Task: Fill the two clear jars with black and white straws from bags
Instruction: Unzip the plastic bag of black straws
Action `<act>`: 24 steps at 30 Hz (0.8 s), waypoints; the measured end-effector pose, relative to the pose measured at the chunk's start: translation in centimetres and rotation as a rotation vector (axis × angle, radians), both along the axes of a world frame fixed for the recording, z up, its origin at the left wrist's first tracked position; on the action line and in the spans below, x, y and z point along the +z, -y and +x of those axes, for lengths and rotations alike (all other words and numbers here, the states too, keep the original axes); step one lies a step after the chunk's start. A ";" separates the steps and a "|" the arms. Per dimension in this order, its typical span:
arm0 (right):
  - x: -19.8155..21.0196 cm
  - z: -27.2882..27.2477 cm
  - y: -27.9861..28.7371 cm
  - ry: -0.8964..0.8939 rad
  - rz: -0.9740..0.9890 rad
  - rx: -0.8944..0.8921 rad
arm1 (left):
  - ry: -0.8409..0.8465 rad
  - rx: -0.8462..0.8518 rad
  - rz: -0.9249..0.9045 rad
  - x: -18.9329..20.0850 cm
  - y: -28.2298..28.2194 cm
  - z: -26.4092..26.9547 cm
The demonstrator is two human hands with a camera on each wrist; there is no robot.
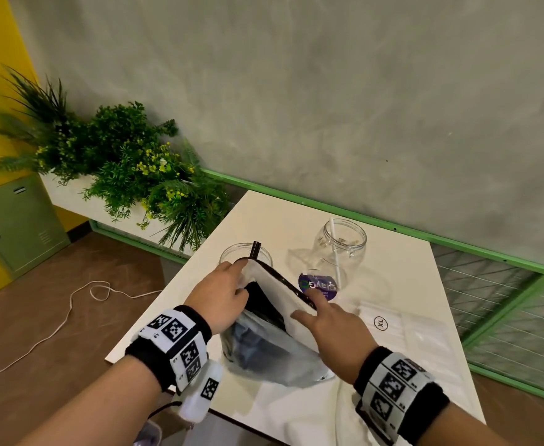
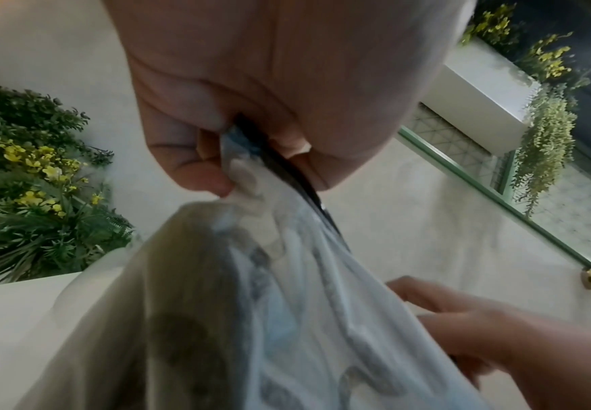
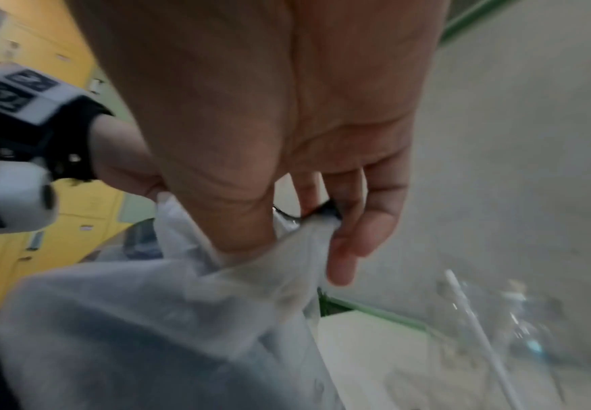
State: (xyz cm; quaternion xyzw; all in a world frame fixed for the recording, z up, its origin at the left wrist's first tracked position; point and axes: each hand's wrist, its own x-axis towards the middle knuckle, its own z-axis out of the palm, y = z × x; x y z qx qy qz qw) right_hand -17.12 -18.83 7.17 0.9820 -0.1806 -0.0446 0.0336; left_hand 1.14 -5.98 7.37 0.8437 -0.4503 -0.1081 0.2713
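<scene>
- left jar [image 1: 232, 254]: lower body hidden behind left hand [image 1: 220, 292] and bag [image 1: 277, 336]; only rim and tips of black straws [image 1: 255, 249] show
- bag contents: dark mass through translucent plastic, can't tell single straws
- left hand fingertips: hidden under the bag's edge in head view
- right wrist view: motion-blurred; right jar [image 3: 504, 313] and white straw [image 3: 476, 327] smeared
- right hand [image 1: 335, 326]: thumb hidden in head view
- purple label [image 1: 319, 286] on right jar: text mirrored, unreadable
- second bag [image 1: 402, 329] on tabletop [image 1: 283, 214]: contents can't be made out
- both forearms cut off by the bottom edge
</scene>
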 end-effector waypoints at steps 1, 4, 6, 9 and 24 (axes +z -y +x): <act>0.0 -0.1 0.3 0.038 0.035 0.004 | -0.005 0.011 -0.013 -0.1 0.0 -0.1; 0.1 -0.3 0.6 0.085 0.026 0.259 | -0.013 0.056 -0.021 -0.2 0.0 0.1; -0.9 -0.3 1.0 0.019 -0.119 0.427 | 0.020 0.065 0.020 -0.4 0.1 0.4; -2.0 0.3 1.0 -0.030 -0.132 0.384 | 0.093 0.042 0.124 -0.8 0.4 0.4; -2.4 0.8 1.8 0.064 -0.016 0.402 | 0.050 0.013 0.238 -1.4 0.1 -0.3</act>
